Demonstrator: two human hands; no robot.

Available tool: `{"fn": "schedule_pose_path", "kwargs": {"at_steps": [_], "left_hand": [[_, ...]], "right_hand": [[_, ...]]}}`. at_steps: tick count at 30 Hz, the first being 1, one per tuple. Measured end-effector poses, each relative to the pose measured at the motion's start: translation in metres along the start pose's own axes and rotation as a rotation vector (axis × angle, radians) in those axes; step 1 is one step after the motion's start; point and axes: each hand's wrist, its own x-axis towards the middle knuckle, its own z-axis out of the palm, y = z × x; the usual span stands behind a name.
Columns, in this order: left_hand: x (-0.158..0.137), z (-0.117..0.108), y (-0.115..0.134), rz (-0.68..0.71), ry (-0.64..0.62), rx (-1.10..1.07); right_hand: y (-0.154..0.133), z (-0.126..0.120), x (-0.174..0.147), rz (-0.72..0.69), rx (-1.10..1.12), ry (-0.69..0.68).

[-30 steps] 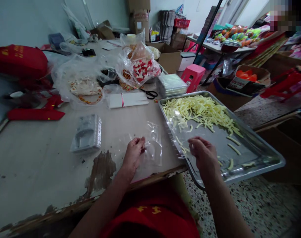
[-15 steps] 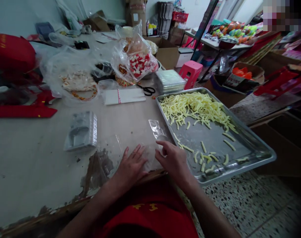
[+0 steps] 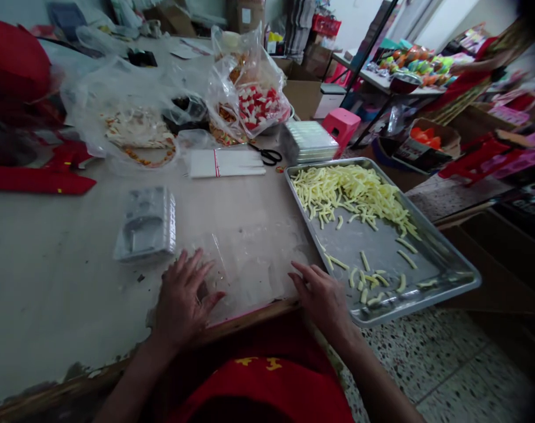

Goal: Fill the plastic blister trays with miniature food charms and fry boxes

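Observation:
A clear plastic bag (image 3: 254, 264) lies flat on the table's near edge, with a thin pink line along its near side. My left hand (image 3: 181, 296) rests on the bag's left part, fingers spread, thumb out to the right. My right hand (image 3: 323, 296) is at the bag's right edge, with index finger and thumb stretched out and slightly apart; the other fingers are partly hidden. Just right of it stands a metal tray (image 3: 444, 235) holding pale yellow sticks (image 3: 355, 191), heaped at the far end with several loose ones nearer. Left of the bag sits a stack of clear plastic trays (image 3: 146, 223).
Behind lie a stack of white bags (image 3: 238, 163), black scissors (image 3: 270, 155) and a stack of clear lidded boxes (image 3: 309, 142). Farther back are a bag of red and white pieces (image 3: 258, 108) and a pink stool (image 3: 341, 129). Another person's arm (image 3: 479, 64) shows at upper right.
My left hand has moved left across the plastic, its fingers spread. My right hand has moved slightly right and down. The bag now lies smoother, and the shiny crumpled plastic near the tray no longer shows.

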Motion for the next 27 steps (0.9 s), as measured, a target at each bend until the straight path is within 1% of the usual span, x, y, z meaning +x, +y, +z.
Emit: {"fn": "schedule_pose_path", "kwargs": {"at_steps": [3, 5, 7, 10, 12, 15, 18, 20, 21, 23, 24, 25, 26, 27], "left_hand": [[-0.002, 0.01, 0.0, 0.027, -0.08, -0.006], [0.003, 0.014, 0.01, 0.05, -0.105, -0.02], [0.008, 0.015, 0.023, 0.053, -0.121, -0.041], [0.015, 0.016, 0.038, 0.029, -0.111, -0.074], [0.019, 0.016, 0.042, 0.015, -0.104, -0.093], [0.021, 0.014, 0.045, 0.004, -0.113, -0.083], [0.017, 0.002, 0.042, -0.015, -0.077, -0.008], [0.013, -0.014, 0.03, -0.023, -0.003, 0.025], [0.012, -0.025, 0.02, -0.038, 0.056, 0.042], [0.012, -0.048, -0.013, -0.132, 0.211, 0.098], [0.014, -0.06, -0.034, -0.222, 0.303, 0.127], [0.017, -0.07, -0.058, -0.342, 0.389, 0.147], [0.02, -0.077, -0.083, -0.474, 0.457, 0.139], [0.024, -0.081, -0.107, -0.608, 0.489, 0.093]], "right_hand": [[0.002, 0.001, -0.001, -0.003, -0.047, -0.05], [0.005, 0.003, -0.001, -0.003, -0.074, -0.065], [0.008, 0.005, -0.002, 0.002, -0.062, -0.044], [0.012, 0.006, -0.001, 0.011, -0.057, -0.01], [0.014, 0.006, 0.002, 0.016, -0.081, -0.008], [0.015, 0.004, 0.006, 0.015, -0.108, -0.014], [0.013, -0.003, 0.008, -0.006, -0.082, 0.023], [0.006, -0.012, 0.013, -0.018, -0.048, 0.077], [0.0, -0.016, 0.019, -0.027, -0.015, 0.1], [-0.019, -0.024, 0.041, -0.057, 0.108, 0.106], [-0.033, -0.024, 0.057, -0.08, 0.2, 0.08], [-0.05, -0.022, 0.077, -0.106, 0.309, 0.039], [-0.071, -0.016, 0.099, -0.132, 0.419, -0.02], [-0.094, -0.005, 0.123, -0.148, 0.533, -0.095]]}}
